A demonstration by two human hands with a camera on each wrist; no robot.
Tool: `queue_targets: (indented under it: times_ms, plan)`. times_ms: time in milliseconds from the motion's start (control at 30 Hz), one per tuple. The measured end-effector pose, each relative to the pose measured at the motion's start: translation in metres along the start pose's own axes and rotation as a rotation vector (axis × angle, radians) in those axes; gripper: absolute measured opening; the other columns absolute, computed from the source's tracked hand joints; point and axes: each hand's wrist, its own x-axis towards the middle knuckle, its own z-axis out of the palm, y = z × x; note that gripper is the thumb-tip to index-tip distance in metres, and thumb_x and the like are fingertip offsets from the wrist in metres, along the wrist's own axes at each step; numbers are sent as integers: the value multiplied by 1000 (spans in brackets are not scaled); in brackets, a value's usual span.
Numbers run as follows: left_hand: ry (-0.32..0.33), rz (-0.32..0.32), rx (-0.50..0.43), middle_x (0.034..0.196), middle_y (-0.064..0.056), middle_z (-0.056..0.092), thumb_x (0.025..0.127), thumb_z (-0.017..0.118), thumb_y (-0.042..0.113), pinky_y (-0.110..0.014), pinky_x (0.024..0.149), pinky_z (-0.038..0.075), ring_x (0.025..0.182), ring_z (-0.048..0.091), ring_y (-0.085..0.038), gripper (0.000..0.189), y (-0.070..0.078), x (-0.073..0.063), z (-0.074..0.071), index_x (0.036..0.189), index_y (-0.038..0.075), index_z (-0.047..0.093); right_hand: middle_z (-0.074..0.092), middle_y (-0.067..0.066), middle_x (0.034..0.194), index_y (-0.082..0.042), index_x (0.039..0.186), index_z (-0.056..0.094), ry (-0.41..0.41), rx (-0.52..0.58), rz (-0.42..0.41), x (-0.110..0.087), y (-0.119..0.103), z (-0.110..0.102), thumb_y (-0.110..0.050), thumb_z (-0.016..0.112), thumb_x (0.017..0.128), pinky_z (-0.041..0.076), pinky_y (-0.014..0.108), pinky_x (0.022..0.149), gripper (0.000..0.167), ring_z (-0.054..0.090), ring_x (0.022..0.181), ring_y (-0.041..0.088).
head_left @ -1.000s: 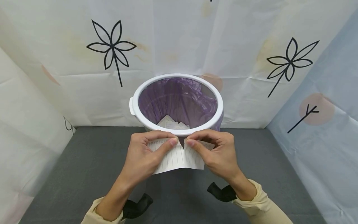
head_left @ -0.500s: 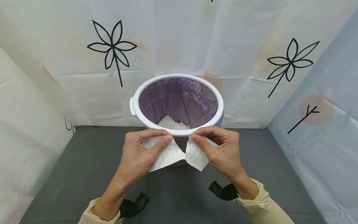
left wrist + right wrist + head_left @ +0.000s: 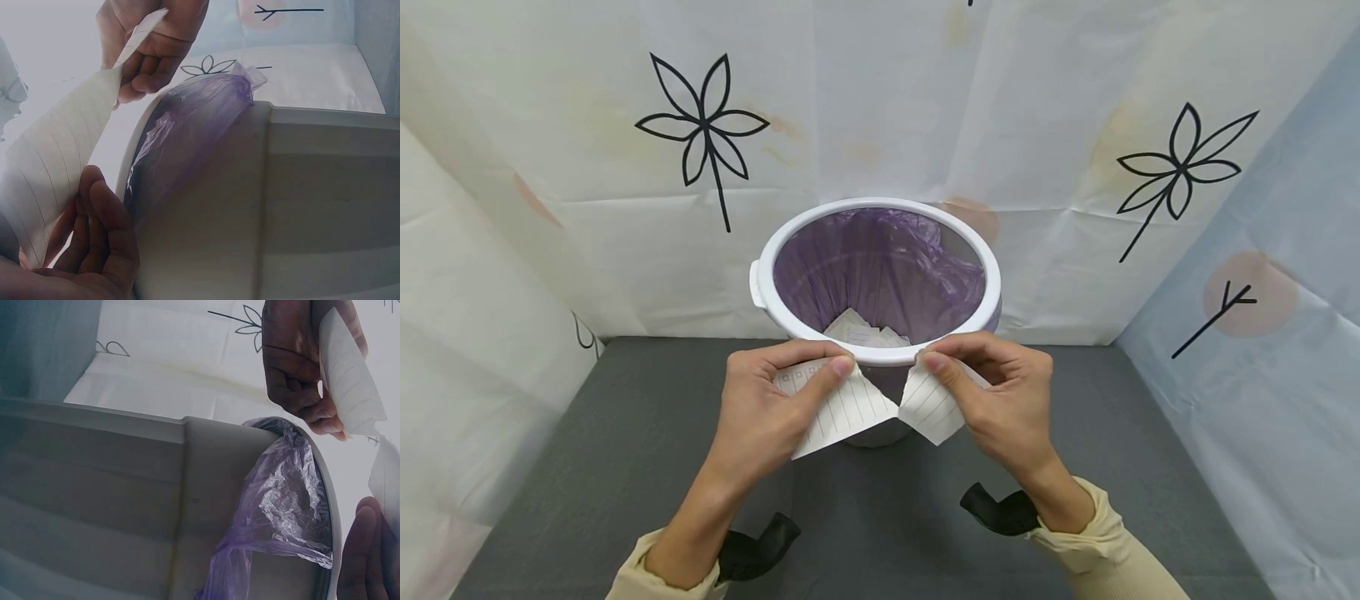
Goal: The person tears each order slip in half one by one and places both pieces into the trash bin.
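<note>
A sheet of lined paper [image 3: 842, 412] is torn from its top edge down in a V, its two parts meeting at a narrow point near the bottom. My left hand [image 3: 767, 408] pinches the larger part between thumb and fingers. The smaller part [image 3: 931, 404] is pinched by my right hand [image 3: 1000, 400]. Both hands are at the near side of a trash bin [image 3: 880, 357] with a white rim and a purple liner bag [image 3: 880, 267]. In the left wrist view the lined paper [image 3: 59, 150] stretches between the two hands beside the bin.
Several paper scraps [image 3: 861, 331] lie inside the bin. The bin stands on a dark grey tabletop [image 3: 647, 450], close to a white patterned cloth backdrop [image 3: 880, 100]. Black curved wrist mounts [image 3: 760, 546] stick out under the sleeves.
My hands have drawn apart, left hand leftward and right hand rightward. The tear has widened and run down almost to the paper's bottom edge.
</note>
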Motion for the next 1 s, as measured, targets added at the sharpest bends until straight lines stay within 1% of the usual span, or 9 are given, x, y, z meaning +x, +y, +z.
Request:
queue_targets:
  times_ms: [133, 267, 367, 433, 500, 633, 733, 867, 1000]
  plan:
    - [20, -14, 16, 78, -2, 73, 86, 80, 4, -24, 52, 51, 59, 61, -15, 5, 1, 0, -2, 89, 8, 80, 74, 15, 83, 9, 89, 74, 20, 0, -7, 1, 0, -2, -9, 83, 86, 57, 24, 70, 20, 71, 73, 17]
    - [37, -17, 49, 82, -1, 74, 86, 81, 5, -23, 65, 52, 73, 65, -15, 6, 2, 1, -6, 91, 6, 81, 75, 12, 83, 10, 88, 73, 33, 2, -11, 2, -1, -4, -1, 82, 84, 57, 23, 69, 14, 72, 75, 16]
    - [50, -12, 81, 84, 0, 75, 86, 81, 5, -23, 72, 51, 83, 66, -15, 7, 3, 1, -9, 92, 6, 81, 75, 10, 83, 10, 87, 74, 37, 0, -13, 2, -2, -6, 4, 81, 83, 57, 23, 69, 11, 72, 77, 16]
    - [56, -11, 92, 84, 0, 75, 86, 81, 5, -23, 73, 51, 81, 66, -15, 7, 4, 2, -12, 92, 6, 81, 75, 10, 83, 10, 87, 74, 36, 1, -18, 3, -2, -9, 7, 81, 82, 57, 23, 69, 10, 72, 77, 16]
    - [63, -10, 98, 83, 0, 74, 86, 81, 5, -23, 69, 51, 78, 65, -15, 6, 5, 3, -15, 92, 6, 81, 75, 11, 83, 10, 87, 74, 36, 9, -24, 5, -3, -11, 8, 81, 82, 57, 23, 69, 10, 72, 77, 16]
    - [78, -12, 116, 84, -2, 74, 87, 80, 5, -23, 65, 51, 75, 64, -16, 6, 11, 8, -22, 93, 6, 81, 75, 12, 83, 11, 88, 73, 36, 14, -20, 9, -4, -16, -1, 83, 84, 58, 23, 68, 16, 72, 75, 16]
    - [76, -25, 130, 86, -5, 74, 89, 79, 7, -23, 62, 53, 75, 64, -16, 6, 16, 14, -28, 94, 6, 81, 75, 12, 83, 11, 88, 73, 31, -4, -6, 13, -5, -21, -3, 83, 84, 58, 24, 68, 18, 72, 75, 16]
    - [71, -56, 146, 89, -9, 73, 90, 78, 10, -25, 60, 55, 73, 65, -17, 8, 22, 22, -36, 96, 4, 80, 75, 10, 84, 12, 89, 73, 18, -32, 13, 21, -9, -27, 9, 79, 82, 59, 25, 67, 10, 72, 75, 16]
    - [58, -63, 165, 95, -12, 73, 91, 78, 14, -24, 60, 57, 75, 68, -16, 13, 28, 33, -41, 98, 2, 80, 76, 8, 86, 11, 91, 74, 21, -56, 46, 31, -15, -34, 13, 77, 82, 59, 24, 68, 10, 72, 77, 16]
